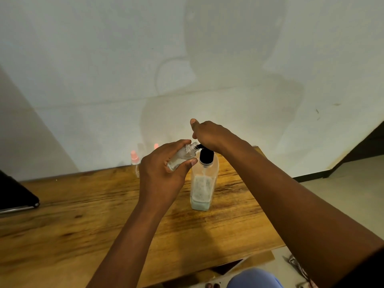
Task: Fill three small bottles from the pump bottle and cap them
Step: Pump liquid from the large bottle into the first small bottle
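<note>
Under the right hand (209,135), pressed on the pump bottle (202,181) head, the nozzle was met by a small bottle (179,157), tilted and gripped in the left hand (164,173). Two pink-capped bottles (135,163) were noted behind that hand on the bench (83,215). Mouth best kept against the spout; slow strokes advised.

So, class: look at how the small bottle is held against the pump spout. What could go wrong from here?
1. The left hand holds the small bottle tilted, its narrow mouth at the spout; liquid could miss and run onto the wooden table.
2. The right hand presses the pump bottle from above with nothing steadying its base; it could tip.
</note>
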